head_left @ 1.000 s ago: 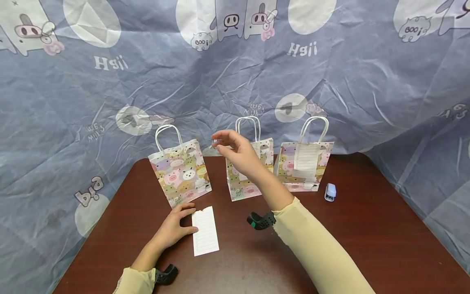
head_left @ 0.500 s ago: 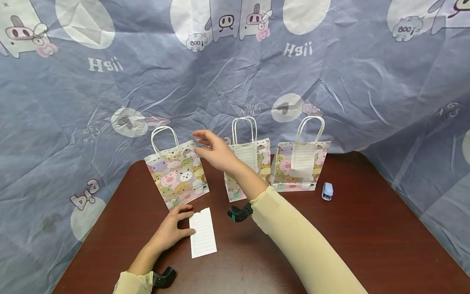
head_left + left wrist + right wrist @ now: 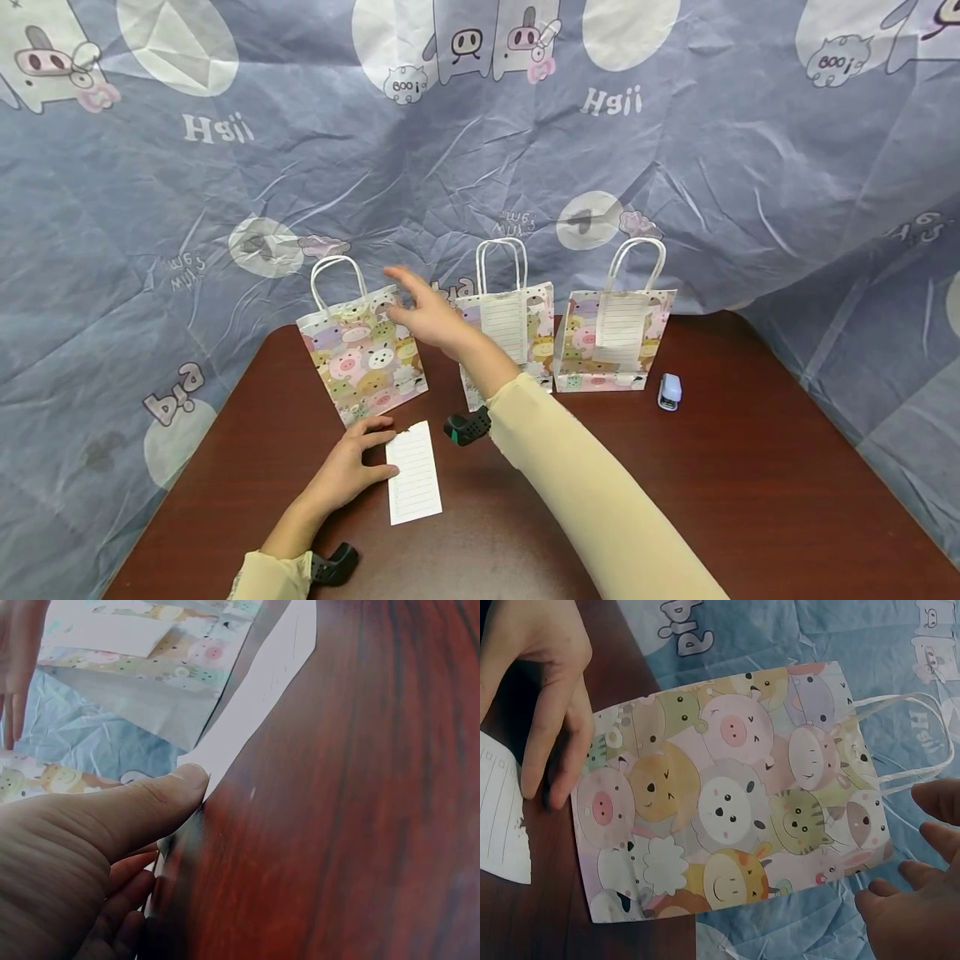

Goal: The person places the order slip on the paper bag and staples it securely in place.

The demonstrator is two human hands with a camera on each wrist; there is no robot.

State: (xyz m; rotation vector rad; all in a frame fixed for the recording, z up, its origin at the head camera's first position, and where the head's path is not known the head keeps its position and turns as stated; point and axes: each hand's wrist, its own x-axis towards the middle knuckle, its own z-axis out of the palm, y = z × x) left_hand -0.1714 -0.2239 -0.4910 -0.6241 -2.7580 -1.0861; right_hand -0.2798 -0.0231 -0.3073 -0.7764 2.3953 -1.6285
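Observation:
A lined slip of white paper (image 3: 415, 483) with a ragged upper edge lies on the table. My left hand (image 3: 347, 468) rests at its left side, and in the left wrist view the thumb (image 3: 169, 796) touches the paper's edge. Behind it stands a paper gift bag (image 3: 366, 362) printed with cartoon animals, its white handles upright. My right hand (image 3: 429, 317) is raised at this bag's upper right edge, fingers spread, holding nothing. In the right wrist view, the right hand's fingers (image 3: 911, 874) are close to the bag's top corner.
To the right stand two matching bags, a middle bag (image 3: 542, 337) and a right bag (image 3: 583, 333), each with a lined slip on its front. A small light-blue stapler (image 3: 670, 392) lies at the right. A blue patterned cloth (image 3: 420, 167) hangs behind the table (image 3: 720, 492).
My right hand has moved left from in front of the middle bag to the left bag's upper edge, and its fingers have spread. My left hand has stayed at the paper.

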